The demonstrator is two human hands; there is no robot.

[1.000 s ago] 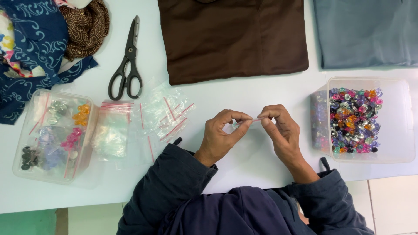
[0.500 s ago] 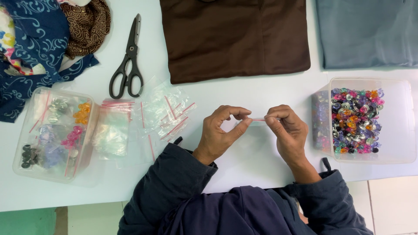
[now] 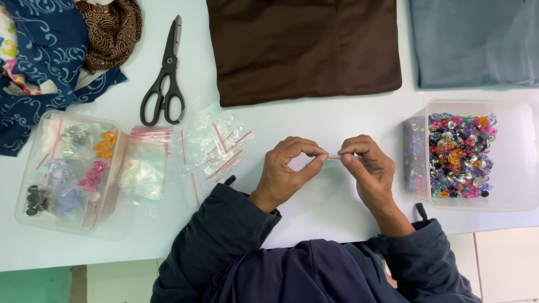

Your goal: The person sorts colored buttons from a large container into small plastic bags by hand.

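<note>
Currently, the left hand and right hand each pinch one end of a small clear plastic zip bag with a red seal strip, holding it just above the pale blue counter. Glossy mixed-colour beads fill a clear rectangular plastic tub to the right. Loose clear zip bags and black-handled scissors lie left.

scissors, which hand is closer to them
Left. The left hand sits right of the scissors and lower, past the loose zip bags. The right hand is further right, nearer the tub of mixed beads.
</note>
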